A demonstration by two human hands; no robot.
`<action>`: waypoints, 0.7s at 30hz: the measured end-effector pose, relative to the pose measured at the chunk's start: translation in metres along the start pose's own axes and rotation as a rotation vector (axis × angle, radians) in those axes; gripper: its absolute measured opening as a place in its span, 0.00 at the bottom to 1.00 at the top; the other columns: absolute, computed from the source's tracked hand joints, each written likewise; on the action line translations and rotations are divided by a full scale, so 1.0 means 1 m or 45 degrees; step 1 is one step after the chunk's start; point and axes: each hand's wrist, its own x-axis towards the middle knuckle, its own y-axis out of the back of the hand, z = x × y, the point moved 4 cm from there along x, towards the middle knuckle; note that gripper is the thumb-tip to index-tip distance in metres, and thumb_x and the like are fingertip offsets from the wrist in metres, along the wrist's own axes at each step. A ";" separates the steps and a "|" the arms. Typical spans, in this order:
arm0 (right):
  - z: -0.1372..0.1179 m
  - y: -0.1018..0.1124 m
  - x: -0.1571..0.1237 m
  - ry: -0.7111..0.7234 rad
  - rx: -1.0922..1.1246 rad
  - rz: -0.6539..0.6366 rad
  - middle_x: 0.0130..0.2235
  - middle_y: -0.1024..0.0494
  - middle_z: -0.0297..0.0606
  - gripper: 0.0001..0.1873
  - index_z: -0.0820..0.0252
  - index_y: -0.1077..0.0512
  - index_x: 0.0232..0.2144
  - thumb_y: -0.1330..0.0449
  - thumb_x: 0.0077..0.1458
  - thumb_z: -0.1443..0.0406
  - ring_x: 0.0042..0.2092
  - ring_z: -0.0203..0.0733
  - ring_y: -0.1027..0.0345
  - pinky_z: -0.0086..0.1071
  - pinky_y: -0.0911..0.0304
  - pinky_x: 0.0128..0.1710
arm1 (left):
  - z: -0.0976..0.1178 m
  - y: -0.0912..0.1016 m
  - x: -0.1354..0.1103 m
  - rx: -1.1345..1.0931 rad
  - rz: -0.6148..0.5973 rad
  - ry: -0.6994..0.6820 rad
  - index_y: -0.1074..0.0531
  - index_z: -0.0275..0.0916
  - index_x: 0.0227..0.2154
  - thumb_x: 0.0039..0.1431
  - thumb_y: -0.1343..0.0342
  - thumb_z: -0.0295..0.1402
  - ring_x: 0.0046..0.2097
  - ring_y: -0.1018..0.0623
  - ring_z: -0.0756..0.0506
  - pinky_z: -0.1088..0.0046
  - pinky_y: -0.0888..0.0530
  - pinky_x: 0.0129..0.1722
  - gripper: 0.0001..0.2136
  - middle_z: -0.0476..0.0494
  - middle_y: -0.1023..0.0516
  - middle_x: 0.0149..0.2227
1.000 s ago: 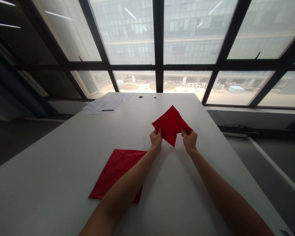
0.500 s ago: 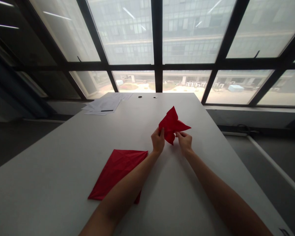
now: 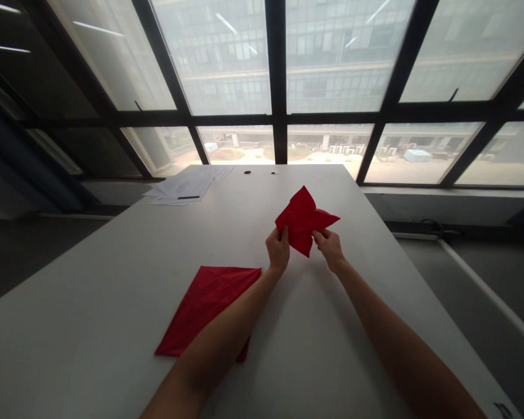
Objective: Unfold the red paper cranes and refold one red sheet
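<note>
A red folded paper [image 3: 303,216] with pointed, star-like corners is held up above the white table [image 3: 113,279]. My left hand [image 3: 278,249] is closed on its left corner, thumb on the near face. At its lower right edge, my right hand [image 3: 328,245] pinches the paper between thumb and fingers. A larger red sheet [image 3: 201,302] with crease lines lies flat on the table at the left, partly covered by my left forearm.
Several white printed papers [image 3: 181,185] lie at the far left of the table, with a dark pen-like strip [image 3: 188,198] on them. Two round holes are near the far edge. Tall windows with a dark frame [image 3: 280,139] stand behind the table.
The red folded paper has turned its face more toward me and opened out wider. My left hand has shifted slightly left; my right hand still pinches the lower right edge.
</note>
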 end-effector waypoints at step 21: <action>-0.001 0.026 0.018 0.054 0.252 0.149 0.32 0.21 0.41 0.22 0.62 0.26 0.33 0.34 0.46 0.49 0.32 0.43 0.28 0.35 0.30 0.29 | -0.026 -0.008 0.011 -0.602 -0.051 0.460 0.23 0.34 0.40 0.52 0.34 0.37 0.35 0.21 0.47 0.66 0.23 0.38 0.15 0.40 0.20 0.39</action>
